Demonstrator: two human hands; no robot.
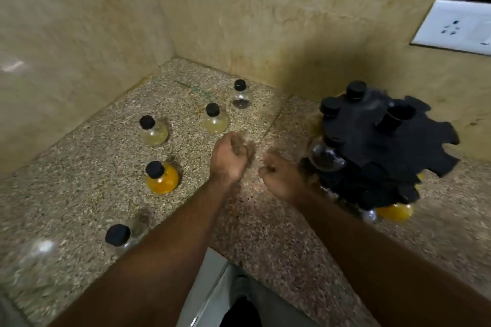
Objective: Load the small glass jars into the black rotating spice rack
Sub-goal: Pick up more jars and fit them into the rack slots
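Note:
The black rotating spice rack (377, 146) stands at the right of the counter with a few black-capped jars in its slots, one dark-filled jar (325, 156) on its left side and an orange one (396, 212) low down. Several loose jars stand to the left: an orange jar (162, 179), two pale yellow jars (153, 131) (215, 119), a dark-spice jar (242, 95) and a clear jar (125, 236) near my left forearm. My left hand (229, 158) hovers mid-counter, fingers curled, holding nothing I can see. My right hand (281, 175) is a loose fist beside the rack, blurred.
The speckled granite counter (79, 194) fills a corner between two beige stone walls. A white wall socket (457, 26) sits at the upper right. The counter's front edge (220, 249) runs between my forearms, with floor below.

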